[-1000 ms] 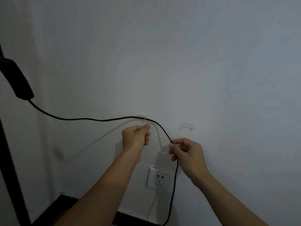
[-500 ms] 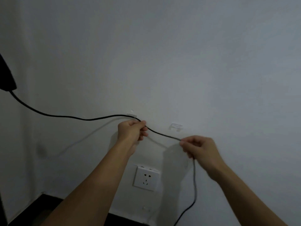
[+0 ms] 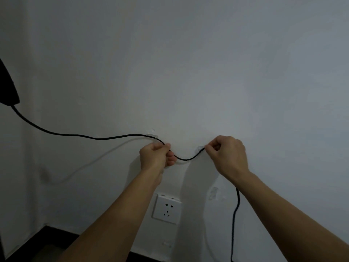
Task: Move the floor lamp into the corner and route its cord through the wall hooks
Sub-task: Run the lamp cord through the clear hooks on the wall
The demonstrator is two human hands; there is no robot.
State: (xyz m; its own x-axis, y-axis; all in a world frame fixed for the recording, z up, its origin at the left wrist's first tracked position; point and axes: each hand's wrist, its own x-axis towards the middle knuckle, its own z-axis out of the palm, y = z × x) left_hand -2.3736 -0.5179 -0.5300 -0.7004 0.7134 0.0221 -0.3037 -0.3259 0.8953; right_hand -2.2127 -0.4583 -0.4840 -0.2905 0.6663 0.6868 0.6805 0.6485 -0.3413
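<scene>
A thin black cord (image 3: 79,135) runs from a black lamp part (image 3: 7,91) at the left edge across the white wall. It passes over a clear wall hook (image 3: 152,136). My left hand (image 3: 155,155) pinches the cord just right of that hook. The cord sags between my hands. My right hand (image 3: 227,156) grips it against a second clear hook (image 3: 200,148), mostly hidden by my fingers. Below my right wrist the cord hangs down past a third clear hook (image 3: 214,192) toward the floor.
A white wall socket (image 3: 167,208) sits below my left forearm. A dark baseboard (image 3: 56,233) runs along the wall's foot. The room corner lies at the left, near the lamp part.
My right hand has lifted the cord up and right to the second hook. My left hand stays pinched beside the first hook. The view has shifted right, so less of the lamp shows.
</scene>
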